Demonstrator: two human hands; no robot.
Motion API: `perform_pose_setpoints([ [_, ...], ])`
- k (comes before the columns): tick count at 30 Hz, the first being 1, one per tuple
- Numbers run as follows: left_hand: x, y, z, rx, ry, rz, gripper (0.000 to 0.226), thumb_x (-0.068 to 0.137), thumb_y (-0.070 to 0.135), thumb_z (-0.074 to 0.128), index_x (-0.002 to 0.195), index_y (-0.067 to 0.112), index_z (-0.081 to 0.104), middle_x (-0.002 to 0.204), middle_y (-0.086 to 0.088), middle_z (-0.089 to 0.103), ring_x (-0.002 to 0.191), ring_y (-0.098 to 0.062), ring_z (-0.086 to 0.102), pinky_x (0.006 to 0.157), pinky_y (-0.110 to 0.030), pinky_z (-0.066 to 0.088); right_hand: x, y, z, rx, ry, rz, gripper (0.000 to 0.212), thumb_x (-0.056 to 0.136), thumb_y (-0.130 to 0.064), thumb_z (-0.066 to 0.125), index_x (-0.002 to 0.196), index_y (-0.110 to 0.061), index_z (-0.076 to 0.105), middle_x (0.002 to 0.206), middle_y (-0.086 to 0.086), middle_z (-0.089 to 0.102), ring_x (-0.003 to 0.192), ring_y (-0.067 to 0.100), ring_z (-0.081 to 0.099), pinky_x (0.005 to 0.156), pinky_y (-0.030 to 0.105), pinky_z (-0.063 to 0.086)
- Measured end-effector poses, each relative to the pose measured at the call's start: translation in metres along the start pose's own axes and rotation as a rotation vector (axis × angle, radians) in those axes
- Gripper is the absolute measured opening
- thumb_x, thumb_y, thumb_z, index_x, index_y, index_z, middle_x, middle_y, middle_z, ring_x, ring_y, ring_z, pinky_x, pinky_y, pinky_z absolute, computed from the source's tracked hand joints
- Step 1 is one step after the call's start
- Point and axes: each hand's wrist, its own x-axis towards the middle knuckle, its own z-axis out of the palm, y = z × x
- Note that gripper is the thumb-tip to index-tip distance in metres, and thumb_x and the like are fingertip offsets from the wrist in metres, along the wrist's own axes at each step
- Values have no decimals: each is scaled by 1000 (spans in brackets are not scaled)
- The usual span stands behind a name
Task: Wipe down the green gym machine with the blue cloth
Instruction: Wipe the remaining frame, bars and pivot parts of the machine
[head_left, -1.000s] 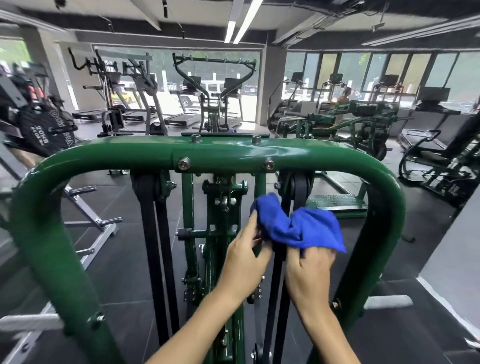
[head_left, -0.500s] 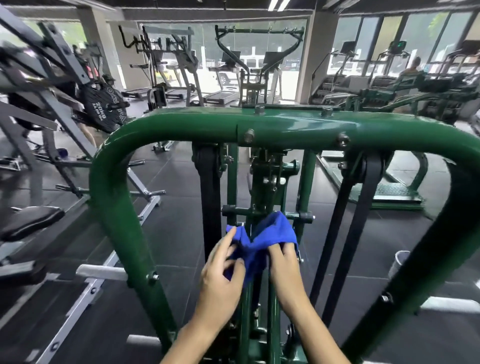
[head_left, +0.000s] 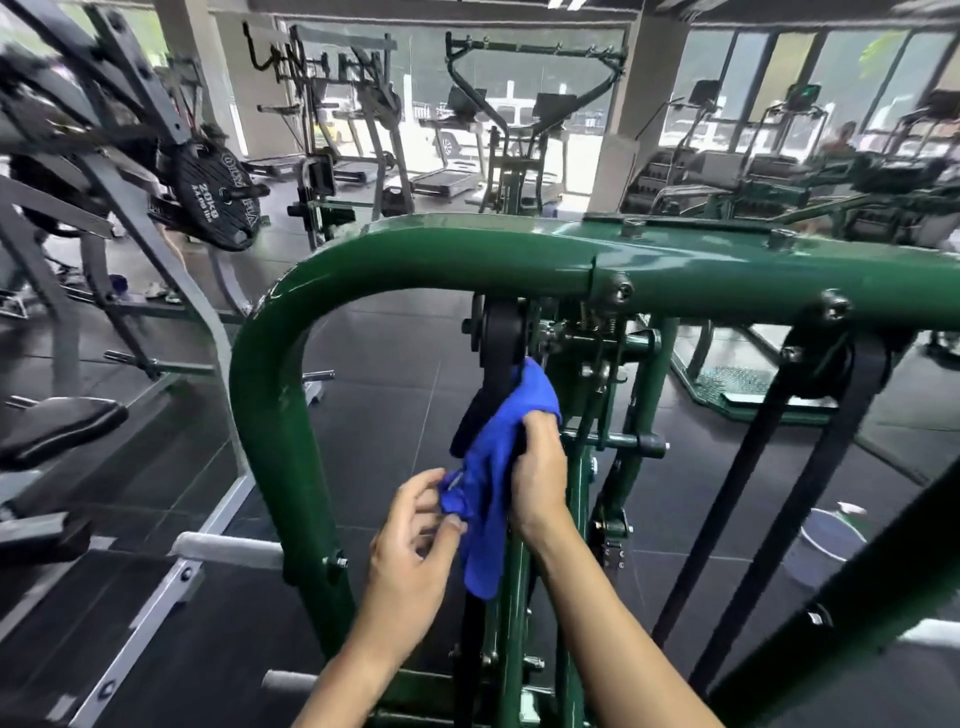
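Cloth (head_left: 493, 457) hangs between left hand (head_left: 410, 551) and right hand (head_left: 540, 478) (higher), under the machine bar (head_left: 467, 254).

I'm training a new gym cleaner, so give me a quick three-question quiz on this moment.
1. True or false: the blue cloth lies on the floor.
2. Which hand holds the cloth's upper part, beside the black belt? A) left hand B) right hand
3. Fill in: the weight plate at left reads ___ KG.
Key: 1 false; 2 B; 3 20.
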Motion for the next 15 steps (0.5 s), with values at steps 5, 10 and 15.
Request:
perform_pose_setpoints([
  [5, 9, -15, -14, -11, -101, -62, 36, 99, 4, 65, 125, 28, 62, 105, 2, 74, 93, -20, 74, 90, -46, 57, 24, 43, -21, -98, 83, -3, 45, 86, -50, 57, 107, -11, 59, 109, 16, 63, 96, 37, 57, 97, 49, 49],
  [10, 18, -29, -19, -44, -127, -149, 29, 98, 7, 67, 117, 29, 64, 93, 10, 72, 87, -17, 71, 88, -52, 58, 32, 9, 0, -127, -105, -38, 20, 96, -7, 55, 88, -21, 67, 83, -6, 70, 77, 13, 63, 76, 32, 53],
  [15, 24, -36, -24, -92, -187, -175, 24, 99, 7, 65, 111, 27, 66, 92, 3, 73, 78, -18, 72, 81, -42, 58, 39, 9, 8, -346, -128, -134, 41, 98, 19, 41, 80, -17, 52, 61, -21, 59, 56, -4, 51, 59, 17, 43],
])
